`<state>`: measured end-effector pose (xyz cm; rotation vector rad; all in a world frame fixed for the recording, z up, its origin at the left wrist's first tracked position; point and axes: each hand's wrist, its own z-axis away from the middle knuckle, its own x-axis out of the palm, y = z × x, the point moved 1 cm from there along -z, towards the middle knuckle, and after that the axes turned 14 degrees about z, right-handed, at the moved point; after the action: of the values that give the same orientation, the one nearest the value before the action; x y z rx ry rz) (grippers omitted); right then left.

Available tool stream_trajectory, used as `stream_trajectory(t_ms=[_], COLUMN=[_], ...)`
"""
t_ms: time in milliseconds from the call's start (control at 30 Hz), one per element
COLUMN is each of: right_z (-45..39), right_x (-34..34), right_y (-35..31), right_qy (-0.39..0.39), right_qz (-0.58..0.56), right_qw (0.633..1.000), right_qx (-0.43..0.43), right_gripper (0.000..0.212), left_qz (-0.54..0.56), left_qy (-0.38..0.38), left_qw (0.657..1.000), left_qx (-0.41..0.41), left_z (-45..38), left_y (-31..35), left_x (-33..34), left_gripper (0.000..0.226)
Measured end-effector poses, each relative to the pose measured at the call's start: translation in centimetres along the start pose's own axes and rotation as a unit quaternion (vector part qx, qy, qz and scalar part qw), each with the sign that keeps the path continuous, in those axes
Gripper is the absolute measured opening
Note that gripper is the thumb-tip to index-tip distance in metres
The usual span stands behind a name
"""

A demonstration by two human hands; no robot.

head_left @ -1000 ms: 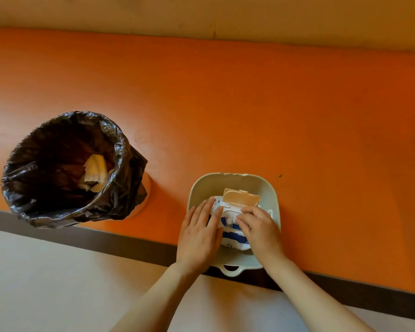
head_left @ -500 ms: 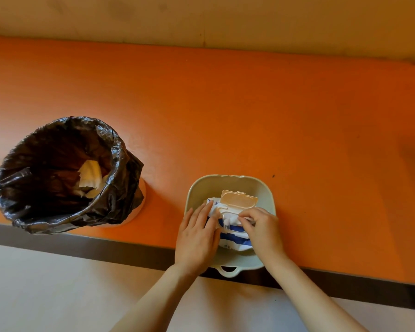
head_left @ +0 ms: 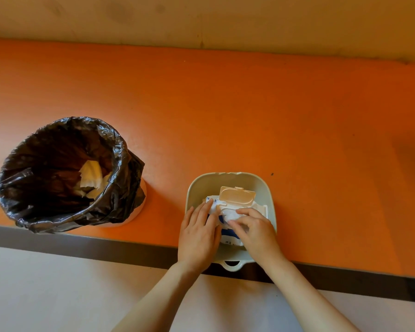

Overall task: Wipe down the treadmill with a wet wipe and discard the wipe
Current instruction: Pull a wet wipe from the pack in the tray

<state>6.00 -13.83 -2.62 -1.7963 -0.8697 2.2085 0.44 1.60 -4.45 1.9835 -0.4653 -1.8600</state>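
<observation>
Nearest the camera, a person's left hand point(head_left: 198, 238) lies flat, fingers straight, on the near left part of the wet wipe pack point(head_left: 227, 236), while the right hand point(head_left: 254, 232) pinches a wet wipe point(head_left: 229, 215) between thumb and fingertips at the pack's opening. Just beyond that pinch the pack's flip lid point(head_left: 237, 195) stands open, and the pack itself sits inside a pale green basin point(head_left: 228, 177) on an orange surface point(head_left: 249, 111). To do this step well, the flat hand should likely keep the pack pressed down while the other draws the sheet up and toward the lid slowly, so one sheet comes free without lifting the pack or dragging out a second. Left of the pack, well apart, a bin with a black liner point(head_left: 120, 164) holds crumpled pale scraps point(head_left: 91, 172), ready for the used sheet. No treadmill is in view
</observation>
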Motion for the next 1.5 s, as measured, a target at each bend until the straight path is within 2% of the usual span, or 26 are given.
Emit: stream_trajectory(t_ms=[67, 167, 300, 400, 567, 767, 933, 1033, 1133, 1300, 1400, 1500], right_z=[0.2, 0.2, -0.2, -0.6, -0.9, -0.6, -0.8, -0.9, -1.0, -1.2, -0.9, -0.4], right_x=[0.2, 0.2, 0.1, 0.2, 1.0, 1.6, 1.6, 1.5, 1.1, -0.2, -1.0, -0.9], right_y=[0.0, 0.0, -0.3, -0.5, -0.6, 0.1, 0.5, 0.7, 0.5, -0.2, -0.6, -1.0], right_qy=[-0.020, -0.002, -0.042, -0.059, -0.060, 0.014, -0.010, -0.018, 0.014, 0.135, 0.189, 0.212], right_qz=[0.000, -0.041, -0.043, -0.034, -0.018, 0.033, 0.013, -0.003, -0.008, -0.012, -0.060, -0.106], right_qw=[1.000, 0.999, 0.997, 0.997, 0.998, 0.999, 1.000, 0.999, 0.998, 0.990, 0.980, 0.970], right_qx=[0.011, 0.035, 0.049, 0.026, -0.015, -0.002, 0.018, 0.045, 0.053, 0.030, 0.035, 0.060], right_gripper=[0.021, 0.020, 0.041, 0.048, 0.036, 0.032, 0.031, 0.023, 0.017, 0.016, 0.020, 0.023], left_qz=[0.002, 0.003, 0.002, 0.006, 0.010, 0.013, 0.014, 0.015, 0.013, 0.017, 0.020, 0.023], left_qy=[0.000, 0.001, -0.002, 0.001, -0.004, -0.003, 0.004, 0.004, 0.007, 0.019, 0.031, 0.038], left_qw=[1.000, 1.000, 1.000, 1.000, 1.000, 1.000, 1.000, 1.000, 1.000, 0.999, 0.999, 0.999], left_qx=[0.002, 0.005, 0.007, 0.007, 0.006, 0.013, 0.017, 0.016, 0.017, 0.021, 0.026, 0.025], left_z=[0.0, 0.0, 0.0, 0.0, 0.1, 0.2, 0.3, 0.2, 0.2, 0.2, 0.1, 0.2], left_y=[0.0, 0.1, 0.0, 0.0, 0.0, 0.0, 0.0, -0.1, -0.1, 0.0, 0.0, 0.0], left_x=[0.0, -0.2, -0.1, -0.1, -0.1, -0.1, -0.1, -0.1, 0.0, -0.1, 0.0, 0.0], left_gripper=[0.042, 0.042, 0.041, 0.041, 0.043, 0.042, 0.042, 0.043, 0.042, 0.039, 0.037, 0.037])
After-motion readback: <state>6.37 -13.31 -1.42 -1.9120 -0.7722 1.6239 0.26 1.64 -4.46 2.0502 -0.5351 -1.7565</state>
